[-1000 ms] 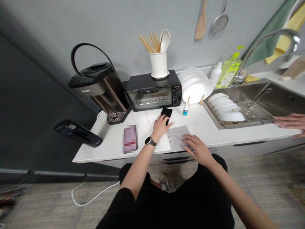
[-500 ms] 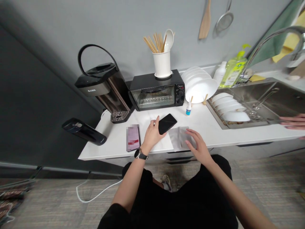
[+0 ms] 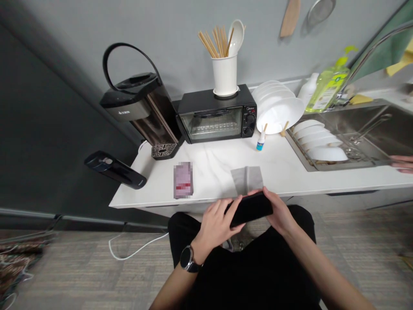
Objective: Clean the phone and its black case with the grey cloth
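The left hand's fingers (image 3: pixel 232 207) grasped one end of a black phone (image 3: pixel 253 209), bent over its upper edge, with the thumb along the lower edge. The right hand (image 3: pixel 280 212) gripped the opposite end, its thumb at the upper corner; how far its other fingers reached behind the phone could not be told. The phone thus lay between the two hands, dark face up, slightly tilted, just off the near edge of the counter (image 3: pixel 213 161) and over the person's lap. Both forearms came in from below and angled inward, the left hand (image 3: pixel 214 228) turned palm inward, with a watch (image 3: pixel 186 258) on its wrist.

Just beyond the phone, a grey cloth (image 3: pixel 247 178) lay on the counter, creased down the middle; whether the fingers touched it was unclear. A pixelated, pinkish device (image 3: pixel 183 180) lay to the left, well apart from the hands. Farther back stood a small bottle (image 3: pixel 260 143), near the upright plates (image 3: pixel 280 114) and the toaster oven (image 3: pixel 216 125), which bore a white holder (image 3: pixel 225 75) of chopsticks. White bowls (image 3: pixel 327 154) leaned in the sink (image 3: pixel 380 129) on the right, where another person's hand (image 3: pixel 402 163) showed at the picture's edge.
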`<state>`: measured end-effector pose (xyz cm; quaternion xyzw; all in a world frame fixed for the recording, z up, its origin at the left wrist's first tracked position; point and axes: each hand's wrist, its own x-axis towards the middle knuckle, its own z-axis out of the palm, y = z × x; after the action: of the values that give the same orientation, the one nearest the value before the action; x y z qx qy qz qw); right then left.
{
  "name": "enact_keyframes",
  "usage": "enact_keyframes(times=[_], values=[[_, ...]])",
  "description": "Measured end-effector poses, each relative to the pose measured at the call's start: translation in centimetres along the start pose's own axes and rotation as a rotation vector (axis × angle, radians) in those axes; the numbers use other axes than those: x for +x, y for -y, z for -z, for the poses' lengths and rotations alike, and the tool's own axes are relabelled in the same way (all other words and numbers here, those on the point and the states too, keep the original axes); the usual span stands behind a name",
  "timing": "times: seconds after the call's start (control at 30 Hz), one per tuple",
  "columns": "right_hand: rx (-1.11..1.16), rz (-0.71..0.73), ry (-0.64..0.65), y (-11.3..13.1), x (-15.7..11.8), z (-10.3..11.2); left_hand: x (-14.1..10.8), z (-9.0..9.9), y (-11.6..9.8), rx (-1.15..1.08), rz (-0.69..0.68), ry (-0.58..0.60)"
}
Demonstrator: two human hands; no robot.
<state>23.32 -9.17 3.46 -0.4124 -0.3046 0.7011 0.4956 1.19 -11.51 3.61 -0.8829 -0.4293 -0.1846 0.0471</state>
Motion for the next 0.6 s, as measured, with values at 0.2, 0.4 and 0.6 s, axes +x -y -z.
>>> enact_keyframes(times=[0.2,0.4,0.6], values=[[0.119,-0.129,0.026,-0.4,-0.4,0.3,-0.9,0.3,0.3,0.006,-0.071,-0.032],[0.11,-0.218,0.037,-0.1,0.2,0.6,-0.9,-0.4,0.0,-0.031,-0.026,-0.049],[-0.043,-0.099,0.084,0.3,-0.3,0.3,-0.8,-1.2,-0.4,-0.151,0.137,-0.057]])
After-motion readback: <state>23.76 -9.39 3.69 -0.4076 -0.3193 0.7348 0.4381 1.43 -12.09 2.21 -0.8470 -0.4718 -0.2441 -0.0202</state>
